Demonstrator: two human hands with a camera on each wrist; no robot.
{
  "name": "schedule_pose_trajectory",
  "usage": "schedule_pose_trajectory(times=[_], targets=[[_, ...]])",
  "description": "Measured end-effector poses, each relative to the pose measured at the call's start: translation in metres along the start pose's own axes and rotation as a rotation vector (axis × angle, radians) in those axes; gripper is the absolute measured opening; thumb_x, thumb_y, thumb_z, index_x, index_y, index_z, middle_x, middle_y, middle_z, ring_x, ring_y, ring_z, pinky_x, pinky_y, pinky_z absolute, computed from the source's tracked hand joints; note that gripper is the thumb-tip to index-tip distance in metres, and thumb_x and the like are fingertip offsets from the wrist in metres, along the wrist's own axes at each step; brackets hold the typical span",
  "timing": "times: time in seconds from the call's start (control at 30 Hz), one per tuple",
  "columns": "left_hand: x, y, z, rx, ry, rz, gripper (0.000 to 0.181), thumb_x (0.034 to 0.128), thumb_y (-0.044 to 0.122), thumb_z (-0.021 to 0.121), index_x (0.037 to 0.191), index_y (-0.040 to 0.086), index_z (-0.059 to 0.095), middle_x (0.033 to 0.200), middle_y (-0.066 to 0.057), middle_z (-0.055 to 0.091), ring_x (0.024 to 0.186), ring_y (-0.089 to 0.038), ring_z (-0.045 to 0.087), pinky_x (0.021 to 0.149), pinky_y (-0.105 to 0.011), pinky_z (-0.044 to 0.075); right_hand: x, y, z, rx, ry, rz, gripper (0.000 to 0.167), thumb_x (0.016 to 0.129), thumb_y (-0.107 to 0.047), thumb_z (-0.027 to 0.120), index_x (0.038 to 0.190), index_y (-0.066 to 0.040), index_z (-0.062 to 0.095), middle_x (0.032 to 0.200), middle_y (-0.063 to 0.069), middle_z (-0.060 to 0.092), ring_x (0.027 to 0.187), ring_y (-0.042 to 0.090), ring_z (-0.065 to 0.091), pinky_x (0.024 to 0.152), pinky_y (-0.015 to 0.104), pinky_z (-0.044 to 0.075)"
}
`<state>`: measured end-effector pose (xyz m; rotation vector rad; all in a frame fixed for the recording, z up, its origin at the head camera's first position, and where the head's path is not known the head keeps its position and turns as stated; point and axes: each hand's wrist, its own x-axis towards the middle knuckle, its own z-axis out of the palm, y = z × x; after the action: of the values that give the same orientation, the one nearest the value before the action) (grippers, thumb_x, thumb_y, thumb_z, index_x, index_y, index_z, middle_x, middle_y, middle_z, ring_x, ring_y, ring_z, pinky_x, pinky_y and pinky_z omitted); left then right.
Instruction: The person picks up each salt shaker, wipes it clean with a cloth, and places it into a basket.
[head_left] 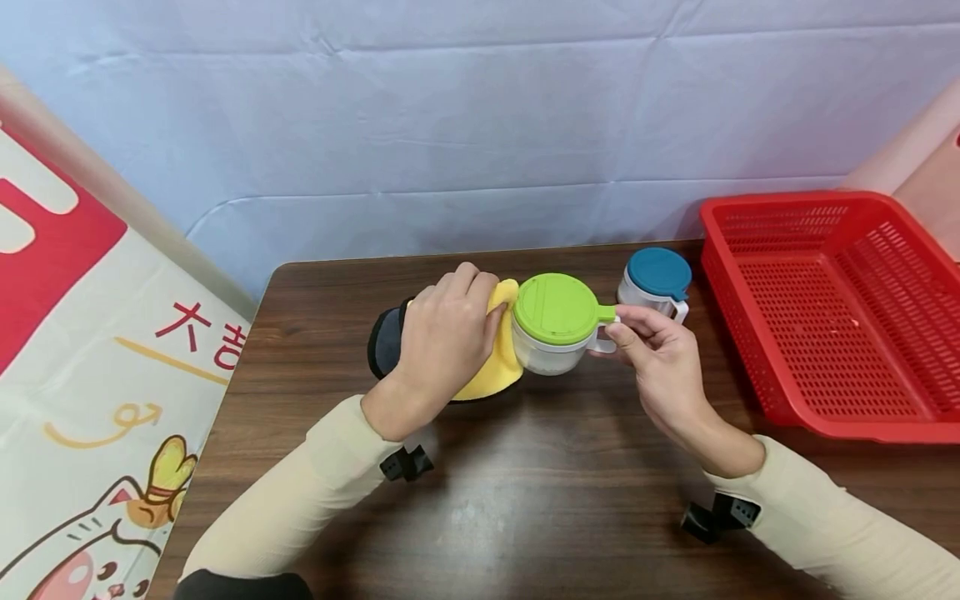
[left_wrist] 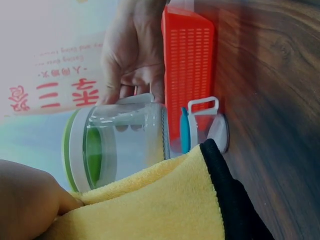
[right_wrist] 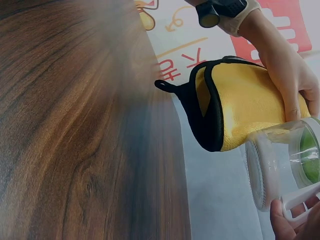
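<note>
A clear seasoning jar with a green flip lid and a white handle is held upright above the brown table. My right hand pinches the jar's handle between thumb and fingers. On the jar's other side, my left hand grips a folded yellow cloth with black edging and presses it to the jar wall. A dark grey part of the cloth shows left of that hand. The cloth hides part of the jar in the left wrist view.
A second jar with a blue lid stands on the table, behind my right hand. To its right sits a red perforated plastic basket. A pale blue cloth backdrop hangs behind the table, and a printed sheet lies to the left.
</note>
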<state>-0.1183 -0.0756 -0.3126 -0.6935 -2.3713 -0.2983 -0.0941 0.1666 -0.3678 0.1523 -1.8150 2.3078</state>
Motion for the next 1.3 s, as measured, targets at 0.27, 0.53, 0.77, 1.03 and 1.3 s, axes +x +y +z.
schedule_pose_trajectory(times=[0.27, 0.53, 0.77, 1.03, 1.3], targets=[[0.003, -0.002, 0.003, 0.001, -0.007, -0.001, 0.013, 0.0929, 0.013, 0.074, 0.099, 0.002, 0.070, 0.087, -0.009, 0.060, 0.069, -0.022, 0.059, 0.056, -0.033, 0.051, 0.000, 0.001, 0.000, -0.001, 0.008, 0.006, 0.027, 0.094, 0.010, 0.064, 0.101, -0.014, 0.076, 0.093, -0.002, 0.075, 0.082, 0.008, 0.071, 0.071, 0.025, 0.060], [0.006, -0.004, 0.006, -0.024, -0.007, 0.012, 0.013, 0.0945, 0.013, 0.073, 0.101, 0.003, 0.070, 0.089, -0.010, 0.060, 0.071, -0.024, 0.060, 0.059, -0.035, 0.053, 0.001, 0.002, 0.001, 0.010, 0.015, 0.008, 0.028, 0.094, 0.011, 0.064, 0.101, -0.013, 0.076, 0.092, -0.001, 0.075, 0.082, 0.009, 0.071, 0.070, 0.026, 0.060], [0.005, -0.005, 0.007, -0.006, -0.021, -0.008, 0.013, 0.0940, 0.016, 0.073, 0.100, 0.004, 0.070, 0.088, -0.009, 0.059, 0.070, -0.023, 0.060, 0.056, -0.035, 0.052, 0.001, 0.002, 0.001, 0.026, 0.019, 0.017, 0.027, 0.095, 0.011, 0.063, 0.102, -0.012, 0.076, 0.092, 0.000, 0.075, 0.081, 0.009, 0.070, 0.070, 0.028, 0.060], [0.004, -0.008, 0.004, -0.009, -0.013, -0.024, 0.016, 0.0945, 0.019, 0.073, 0.098, 0.004, 0.069, 0.086, -0.008, 0.060, 0.070, -0.023, 0.061, 0.055, -0.035, 0.052, 0.002, 0.001, 0.003, 0.038, 0.026, 0.006, 0.026, 0.095, 0.011, 0.062, 0.103, -0.009, 0.075, 0.094, 0.001, 0.076, 0.082, 0.009, 0.071, 0.070, 0.029, 0.060], [-0.005, -0.014, -0.003, -0.033, -0.049, -0.047, 0.017, 0.0937, 0.019, 0.072, 0.097, 0.003, 0.069, 0.085, -0.009, 0.060, 0.065, -0.020, 0.058, 0.053, -0.034, 0.050, 0.005, 0.001, 0.001, 0.026, 0.020, -0.002, 0.026, 0.095, 0.009, 0.063, 0.105, -0.011, 0.075, 0.095, 0.000, 0.076, 0.083, 0.009, 0.072, 0.070, 0.029, 0.060]])
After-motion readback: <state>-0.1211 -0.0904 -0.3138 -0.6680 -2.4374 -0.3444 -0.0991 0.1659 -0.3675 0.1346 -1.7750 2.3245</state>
